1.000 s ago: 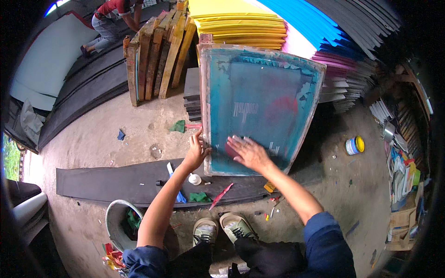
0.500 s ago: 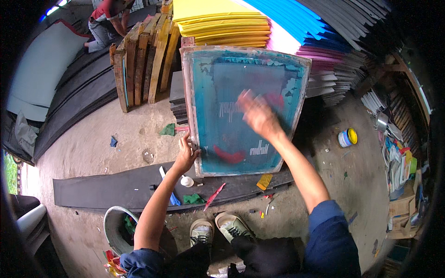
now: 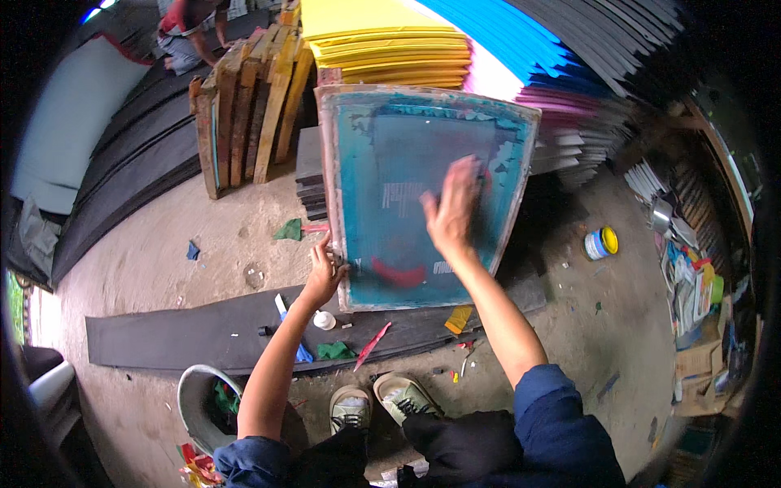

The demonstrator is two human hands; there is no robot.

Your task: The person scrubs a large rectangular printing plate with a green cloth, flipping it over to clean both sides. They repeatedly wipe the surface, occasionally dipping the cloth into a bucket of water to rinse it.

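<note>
Blue screen (image 3: pixel 394 163): tilted, black mat (image 3: pixel 179 329) under its lower edge | left hand (image 3: pixel 326 278): at its left edge, fingers bent, pinching cannot tell | right hand (image 3: pixel 452 213): before its face, blurred, fingers seem together, thumb apart | better, I think: edge steady, palm even

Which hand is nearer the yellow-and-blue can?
Right. The right hand is left of the can, over the teal screen; the left hand is farther left, at the screen's left edge.
</note>
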